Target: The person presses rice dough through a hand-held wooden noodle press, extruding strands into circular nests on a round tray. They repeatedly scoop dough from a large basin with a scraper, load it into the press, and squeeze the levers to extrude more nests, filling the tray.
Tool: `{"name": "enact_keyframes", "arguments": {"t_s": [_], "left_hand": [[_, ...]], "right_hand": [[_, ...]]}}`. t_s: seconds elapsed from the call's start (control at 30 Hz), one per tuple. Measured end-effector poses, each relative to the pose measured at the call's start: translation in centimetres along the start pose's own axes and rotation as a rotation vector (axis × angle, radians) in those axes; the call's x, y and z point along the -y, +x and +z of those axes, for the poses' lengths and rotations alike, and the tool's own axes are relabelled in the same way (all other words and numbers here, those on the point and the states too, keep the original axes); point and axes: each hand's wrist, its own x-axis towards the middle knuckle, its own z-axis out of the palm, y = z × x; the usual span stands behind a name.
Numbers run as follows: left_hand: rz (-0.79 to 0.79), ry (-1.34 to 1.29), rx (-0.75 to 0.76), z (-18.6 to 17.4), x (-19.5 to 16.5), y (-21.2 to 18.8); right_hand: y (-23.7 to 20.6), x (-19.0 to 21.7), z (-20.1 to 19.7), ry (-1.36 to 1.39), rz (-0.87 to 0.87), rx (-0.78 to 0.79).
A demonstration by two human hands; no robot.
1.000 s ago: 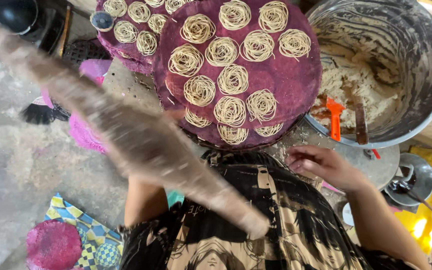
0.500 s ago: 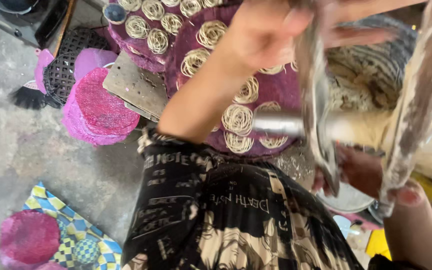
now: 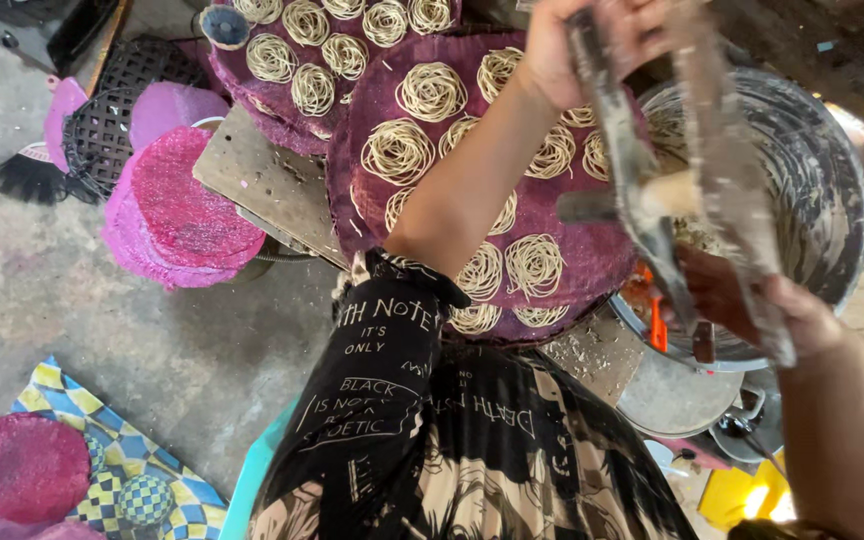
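Note:
My left hand [image 3: 577, 45] is raised at the top of the view, closed around the upper ends of a dough-smeared metal noodle press [image 3: 657, 200]. My right hand [image 3: 752, 305] grips the lower ends of its two long handles. The press hangs over the near rim of a big metal bowl [image 3: 832, 190] smeared with pale dough. Under my left forearm lies a round purple tray [image 3: 362, 200] covered with several coils of pale noodle [image 3: 397, 150]. A second purple tray [image 3: 252, 90] with more coils lies behind it.
A grey board [image 3: 252, 175] carries the trays. Pink round mats [image 3: 177, 215] and a black basket [image 3: 112, 125] lie to the left on the concrete floor. Beside the bowl there is an orange-handled tool [image 3: 655, 325]. A chequered cloth [image 3: 122, 455] with a pink mat [image 3: 17, 470] lies at lower left.
The press swung from a diagonal at the left across to the right, over the bowl's rim. My left hand rose to the top, and my right hand took hold of the handles.

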Motion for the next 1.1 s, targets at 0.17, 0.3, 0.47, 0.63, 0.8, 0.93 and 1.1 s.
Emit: {"name": "enact_keyframes", "arguments": {"t_s": [0.17, 0.3, 0.47, 0.63, 0.8, 0.93, 1.1], "left_hand": [[0.012, 0.133, -0.24, -0.7, -1.0, -3.2], [0.099, 0.056, -0.227, 0.0, 0.4, -4.1], [0.13, 0.091, -0.213, -1.5, 1.2, -2.8], [0.127, 0.205, -0.093, -1.0, -0.2, -2.9], [0.024, 0.144, -0.433, 1.3, 1.6, -3.7], [0.057, 0.196, -0.273, 0.3, 0.8, -2.8], [0.176, 0.349, -0.06, 0.7, 0.1, -4.3]], "right_hand": [[1.6, -1.4, -0.6, -0.049, 0.136, -0.09], [-0.4, -1.4, -1.3, -0.194, 0.134, -0.135], [-2.1, -0.8, -2.6, -0.429, 0.138, -0.285], [-2.7, -2.8, -2.1, -0.494, -0.018, -0.291], [-4.2, -2.4, -1.2, -0.379, 0.154, -0.343], [-2.8, -1.8, -0.9, -0.531, 0.119, -0.429], [-1.9, -4.9, -0.7, -0.477, -0.012, -0.347]]}}
